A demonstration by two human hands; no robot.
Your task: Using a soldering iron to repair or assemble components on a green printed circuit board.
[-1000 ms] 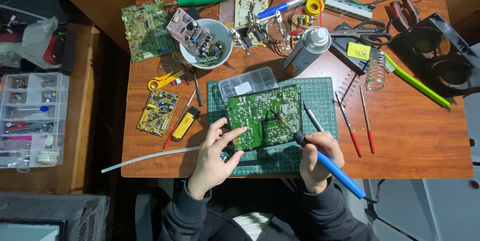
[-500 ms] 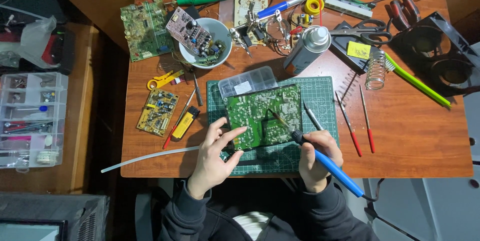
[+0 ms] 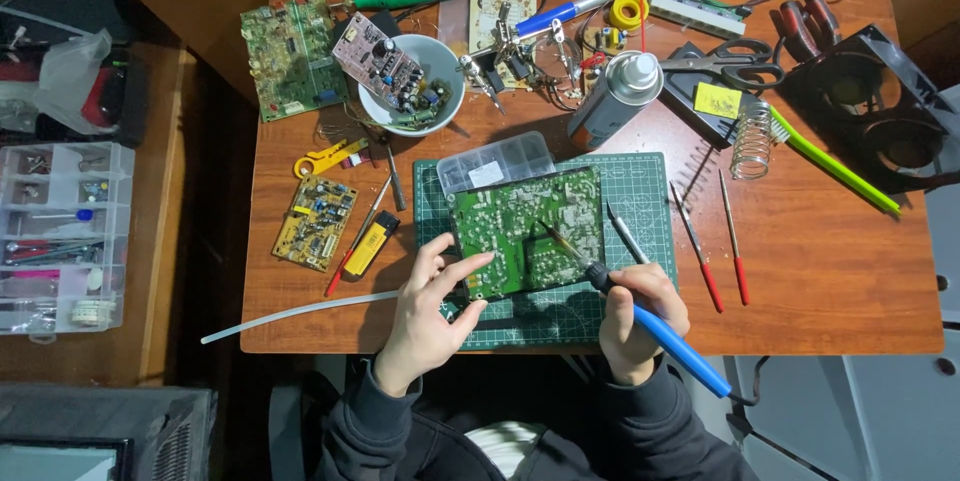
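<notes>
Your left hand (image 3: 425, 316) steadies the green rectangular circuit board (image 3: 525, 231) on the cutting mat (image 3: 640, 191), fingers spread; right hand (image 3: 635, 316) grips the blue-handled soldering iron (image 3: 665, 333), tip on the board. Board: probably light, stiff, fragile; hold by edges.

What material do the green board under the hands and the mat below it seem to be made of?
The green circuit board looks like rigid laminate with a glossy green coat and shiny solder dots. The cutting mat looks like matte rubbery plastic, judging by its dull surface and printed grid. The soldering iron handle seems to be blue plastic.

light: bright, even, overhead | shadows: soft, short | focus: sharp | surroundings: dim
</notes>
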